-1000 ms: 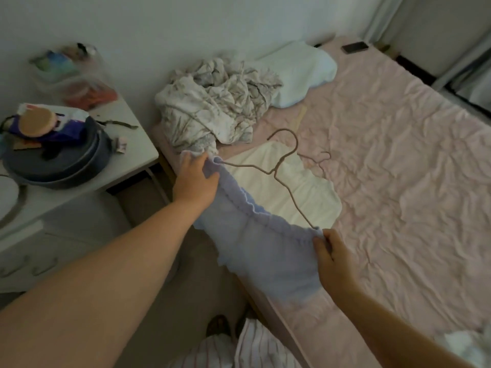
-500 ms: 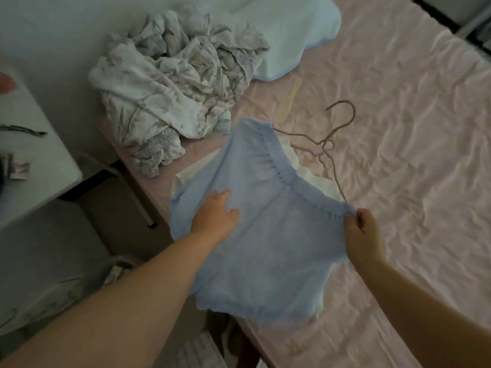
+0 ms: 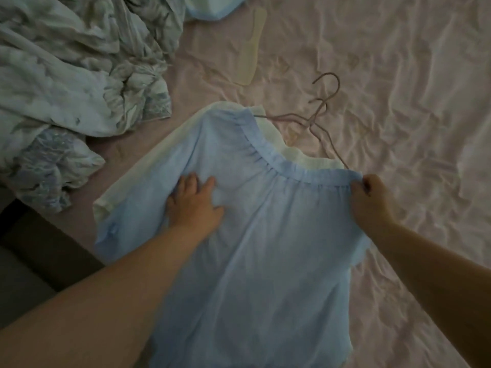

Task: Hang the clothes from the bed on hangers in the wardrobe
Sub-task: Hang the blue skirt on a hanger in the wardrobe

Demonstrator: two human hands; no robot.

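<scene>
Pink bed sheet [image 3: 398,102], heavily creased, covers the bed across the whole field; dim light, soft focus.

Nearest: one light blue garment [image 3: 252,261], thin and semi-sheer, lying flat on the bed with its lower hem toward the camera. Gathered, elasticated band along its far edge, curved, with fine pleats below it.

Left hand [image 3: 194,205]: palm down, fingers straight and slightly spread, pressing on the blue fabric just below the gathered band. Grip released; nothing pinched. Forearm enters from the lower left.

Right hand [image 3: 372,200]: fingers curled, grip clenched on the right end of the gathered band, fabric pinched between thumb and fingers. Forearm enters from the lower right.

Under the blue garment: one pale cream garment [image 3: 138,168], matte, showing along the left side and as a narrow rim past the far edge.

Beyond that: thin wire hangers [image 3: 321,110], pinkish-brown, two hooks counted, lying on the sheet with their shoulders partly under the garments. Two is my count; the wires overlap.

Far left: one crumpled pile of white printed bedding [image 3: 79,75], grey leaf-like pattern, many folds. Far centre: one flat pale yellow oblong object [image 3: 251,46], identity unclear. Top edge: corner of one light blue pillow [image 3: 212,9].
</scene>
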